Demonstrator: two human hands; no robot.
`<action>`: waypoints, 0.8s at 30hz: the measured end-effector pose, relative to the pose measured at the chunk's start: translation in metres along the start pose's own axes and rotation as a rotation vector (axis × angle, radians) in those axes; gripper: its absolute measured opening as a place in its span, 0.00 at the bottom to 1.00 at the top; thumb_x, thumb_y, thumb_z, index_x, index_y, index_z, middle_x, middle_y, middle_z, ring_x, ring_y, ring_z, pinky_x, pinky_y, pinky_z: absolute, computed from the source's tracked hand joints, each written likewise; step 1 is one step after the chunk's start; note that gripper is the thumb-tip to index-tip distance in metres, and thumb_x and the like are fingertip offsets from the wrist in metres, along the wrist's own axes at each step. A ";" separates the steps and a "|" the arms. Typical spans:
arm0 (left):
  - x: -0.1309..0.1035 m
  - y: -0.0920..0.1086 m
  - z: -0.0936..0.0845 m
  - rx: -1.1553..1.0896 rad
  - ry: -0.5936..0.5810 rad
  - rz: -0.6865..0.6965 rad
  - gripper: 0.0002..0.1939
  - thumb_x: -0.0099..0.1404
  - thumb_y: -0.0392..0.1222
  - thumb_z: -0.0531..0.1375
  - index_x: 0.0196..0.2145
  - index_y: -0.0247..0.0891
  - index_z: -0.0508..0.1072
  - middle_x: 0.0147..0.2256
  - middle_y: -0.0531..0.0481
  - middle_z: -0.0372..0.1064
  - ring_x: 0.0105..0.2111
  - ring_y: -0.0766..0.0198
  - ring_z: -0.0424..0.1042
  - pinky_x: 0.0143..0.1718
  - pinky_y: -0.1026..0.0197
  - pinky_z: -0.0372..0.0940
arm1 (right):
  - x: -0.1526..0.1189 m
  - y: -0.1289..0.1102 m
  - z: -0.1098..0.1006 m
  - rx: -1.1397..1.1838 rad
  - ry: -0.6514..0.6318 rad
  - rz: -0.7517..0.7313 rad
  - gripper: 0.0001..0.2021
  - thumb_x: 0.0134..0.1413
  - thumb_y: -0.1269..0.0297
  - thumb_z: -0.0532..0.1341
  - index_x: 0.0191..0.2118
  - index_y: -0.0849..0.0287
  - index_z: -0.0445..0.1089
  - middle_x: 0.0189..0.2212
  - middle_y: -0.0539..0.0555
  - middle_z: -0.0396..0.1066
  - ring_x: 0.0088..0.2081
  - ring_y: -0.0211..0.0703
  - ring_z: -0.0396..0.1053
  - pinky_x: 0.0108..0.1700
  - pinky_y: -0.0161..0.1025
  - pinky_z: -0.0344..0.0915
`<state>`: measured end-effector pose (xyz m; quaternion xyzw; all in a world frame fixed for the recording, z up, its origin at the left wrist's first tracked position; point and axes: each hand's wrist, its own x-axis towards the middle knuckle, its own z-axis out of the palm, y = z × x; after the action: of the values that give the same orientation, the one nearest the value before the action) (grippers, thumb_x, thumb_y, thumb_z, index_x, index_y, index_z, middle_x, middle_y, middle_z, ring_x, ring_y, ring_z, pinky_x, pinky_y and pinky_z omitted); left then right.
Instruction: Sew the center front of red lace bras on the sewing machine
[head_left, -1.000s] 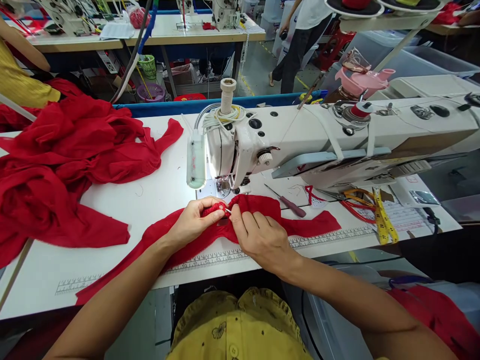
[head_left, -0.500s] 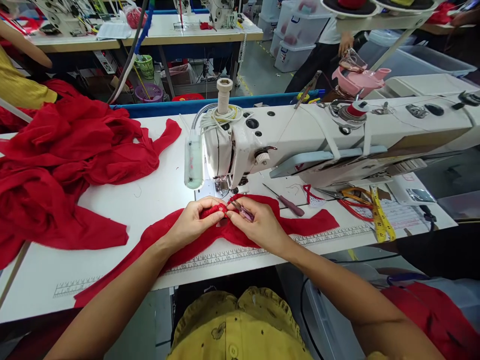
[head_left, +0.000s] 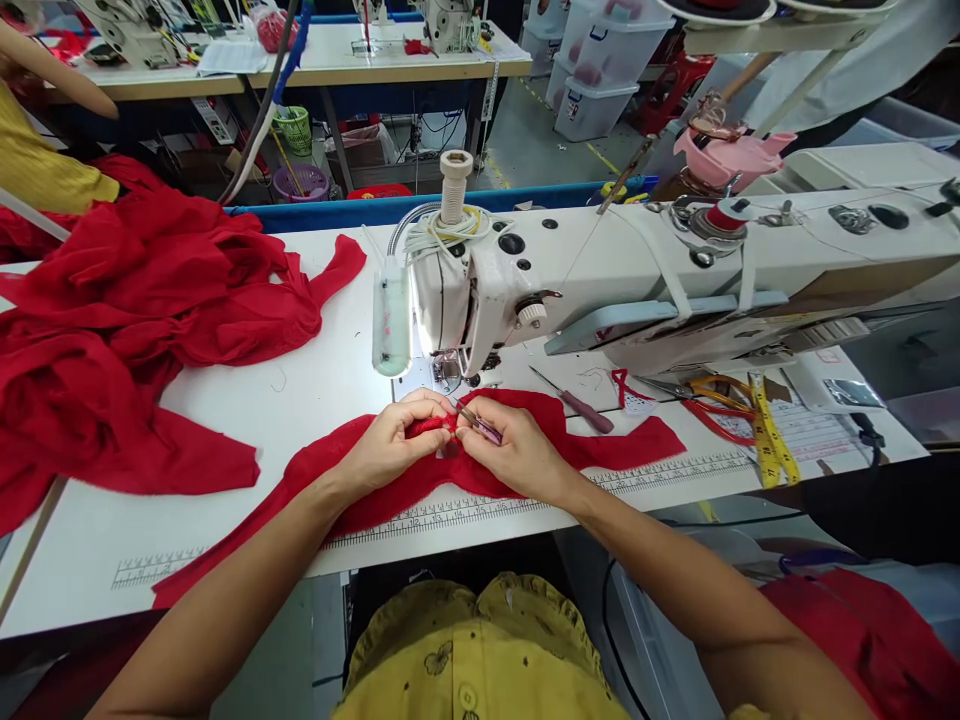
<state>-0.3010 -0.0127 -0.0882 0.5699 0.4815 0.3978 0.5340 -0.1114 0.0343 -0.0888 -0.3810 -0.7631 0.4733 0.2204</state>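
My left hand (head_left: 390,440) is closed, pinching a gathered edge of the red fabric (head_left: 540,425) between thumb and fingers. Opposite it, almost touching, my right hand (head_left: 517,450) grips the same bunched spot. A small purple-handled tool (head_left: 484,430) with a metal tip lies in the right fingers; its exact kind is hard to make out. The fabric spreads to both sides on the white table, just in front of the sewing machine's presser foot (head_left: 448,370). Fingers partly hide the worked spot.
Behind my hands stands the sewing machine (head_left: 525,270). A screwdriver-like tool (head_left: 577,405), orange-handled scissors (head_left: 720,395) and a yellow tape measure (head_left: 766,430) lie to the right. Heaped red cloth (head_left: 150,300) covers the left side. A ruler scale (head_left: 420,520) runs along the front edge.
Both hands stay at the same spot, with small finger movements; the tool in my right hand has turned slightly. The view has shifted a little. A person behind the machine has moved right.
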 end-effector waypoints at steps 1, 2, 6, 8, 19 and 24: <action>0.000 0.000 0.000 -0.008 -0.001 -0.003 0.13 0.66 0.48 0.61 0.30 0.37 0.76 0.40 0.45 0.67 0.45 0.56 0.67 0.50 0.57 0.62 | 0.000 0.000 0.000 0.014 -0.008 -0.006 0.08 0.57 0.64 0.56 0.27 0.56 0.60 0.21 0.43 0.56 0.24 0.34 0.53 0.27 0.34 0.49; 0.000 0.000 -0.001 -0.012 -0.003 -0.005 0.13 0.66 0.48 0.61 0.30 0.37 0.76 0.40 0.45 0.66 0.45 0.56 0.66 0.49 0.57 0.62 | 0.000 0.000 0.000 0.031 -0.017 -0.014 0.08 0.56 0.65 0.56 0.27 0.57 0.60 0.21 0.44 0.55 0.25 0.34 0.52 0.27 0.34 0.49; 0.000 0.000 -0.003 0.006 -0.025 -0.006 0.14 0.67 0.50 0.60 0.30 0.37 0.75 0.40 0.46 0.64 0.44 0.56 0.65 0.49 0.57 0.63 | 0.001 0.001 -0.001 0.084 -0.050 -0.035 0.07 0.57 0.65 0.56 0.27 0.57 0.61 0.22 0.44 0.55 0.25 0.34 0.52 0.26 0.34 0.50; -0.001 -0.002 -0.003 0.040 -0.024 0.014 0.14 0.68 0.49 0.59 0.31 0.37 0.75 0.40 0.46 0.64 0.44 0.56 0.66 0.50 0.57 0.63 | 0.001 0.004 -0.001 0.102 -0.043 -0.042 0.09 0.60 0.62 0.56 0.29 0.57 0.63 0.22 0.44 0.56 0.25 0.34 0.53 0.26 0.33 0.51; -0.005 -0.021 -0.005 1.102 0.358 0.213 0.25 0.67 0.50 0.63 0.55 0.32 0.66 0.52 0.33 0.64 0.52 0.43 0.62 0.51 0.44 0.61 | 0.001 0.024 -0.018 -0.775 -0.033 0.048 0.12 0.67 0.69 0.52 0.51 0.60 0.67 0.34 0.54 0.76 0.33 0.45 0.72 0.30 0.38 0.53; -0.017 0.002 0.008 1.249 0.269 0.157 0.05 0.71 0.35 0.54 0.40 0.36 0.70 0.42 0.40 0.68 0.40 0.52 0.66 0.40 0.54 0.65 | -0.002 0.010 -0.022 -0.831 0.135 -0.173 0.14 0.62 0.77 0.51 0.46 0.62 0.71 0.40 0.58 0.73 0.39 0.46 0.70 0.33 0.38 0.60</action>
<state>-0.2971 -0.0311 -0.0858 0.7521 0.6421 0.1483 0.0061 -0.0912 0.0477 -0.0882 -0.4020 -0.9019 0.0797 0.1365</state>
